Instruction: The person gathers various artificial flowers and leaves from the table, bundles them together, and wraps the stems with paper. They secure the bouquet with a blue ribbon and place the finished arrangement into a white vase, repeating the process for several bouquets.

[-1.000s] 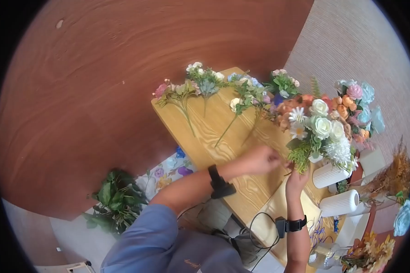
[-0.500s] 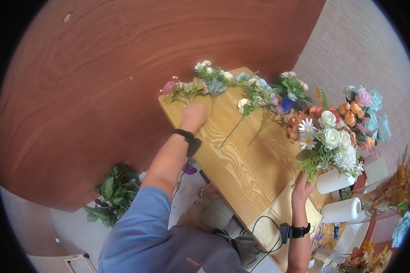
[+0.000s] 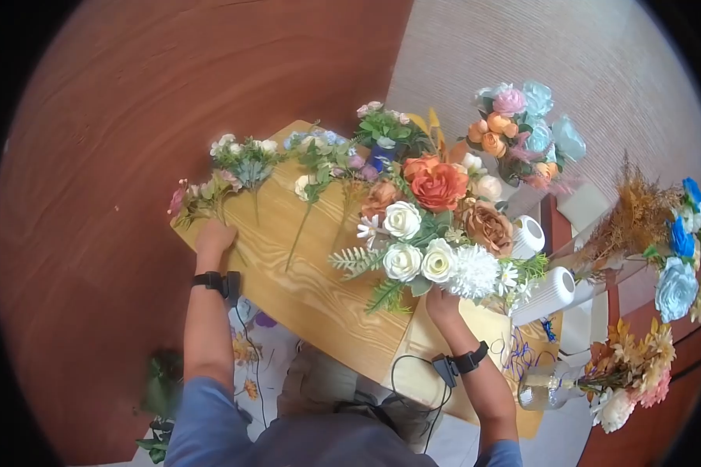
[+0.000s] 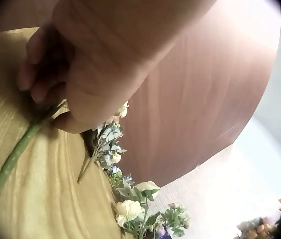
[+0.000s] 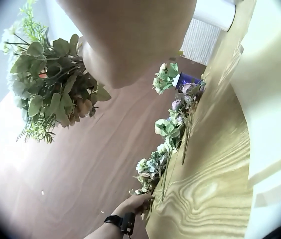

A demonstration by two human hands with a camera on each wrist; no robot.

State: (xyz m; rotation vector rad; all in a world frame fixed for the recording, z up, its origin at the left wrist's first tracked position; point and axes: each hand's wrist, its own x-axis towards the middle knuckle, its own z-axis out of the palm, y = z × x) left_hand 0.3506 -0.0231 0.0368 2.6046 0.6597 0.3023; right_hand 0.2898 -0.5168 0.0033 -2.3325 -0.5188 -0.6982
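Note:
At the left end of the wooden table (image 3: 331,300), my left hand (image 3: 216,236) pinches the stem of a flower spray with pink blooms (image 3: 181,200). The left wrist view shows its green stem (image 4: 17,155) passing between thumb and curled fingers, its lower end slanting across the wood. My right hand (image 3: 442,306) grips a full bouquet (image 3: 438,262) from below, its fingers mostly hidden by blooms. White roses, orange and brown roses, daisies and ferns make up this bouquet. Its leafy underside shows in the right wrist view, close to the hand.
Several loose flower sprays (image 3: 310,188) lie along the table's far side, near a blue pot (image 3: 383,156) of small flowers. White ribbed vases (image 3: 544,296) stand on the right. Beyond them are a glass vase (image 3: 543,387) and more bouquets. A reddish wood panel (image 3: 117,156) rises at left.
My left hand has gone from beside the bouquet to the pink spray on the left and taken its stem. The bouquet has turned to show orange and brown roses. The head view has shifted.

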